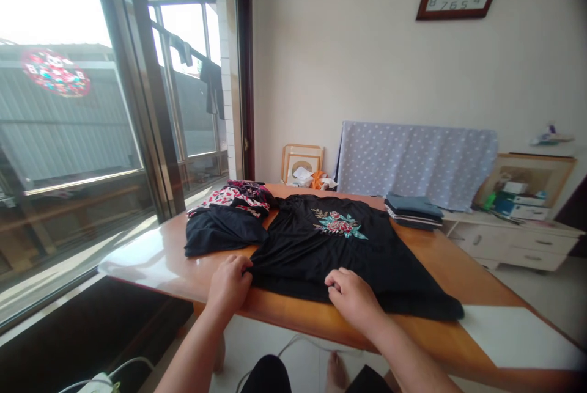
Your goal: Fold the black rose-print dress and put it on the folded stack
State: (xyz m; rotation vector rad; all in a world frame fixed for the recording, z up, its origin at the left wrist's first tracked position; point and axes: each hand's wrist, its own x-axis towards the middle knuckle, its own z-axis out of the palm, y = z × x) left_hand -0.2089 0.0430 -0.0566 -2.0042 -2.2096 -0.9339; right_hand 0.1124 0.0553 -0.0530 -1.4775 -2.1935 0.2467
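A black T-shirt (298,246) with a floral print in red and turquoise lies spread on the wooden table (293,310). At its near left corner, my left hand (230,284) is closed with the fabric pinched between the fingers. My right hand (352,295) is curled shut over the near hem, around its middle; the fingertips are partly hidden, but they appear to grip the cloth. Left of the shirt sits a heap of clothes, with a dark garment (222,231) in front and a red-and-white patterned one (238,200) behind.
Folded clothes (413,211) are stacked on the table's far right. A white sheet (518,335) covers the near right corner. Behind stand a cloth-draped object (413,161) and a low white cabinet (509,243). A window (59,136) borders the left side.
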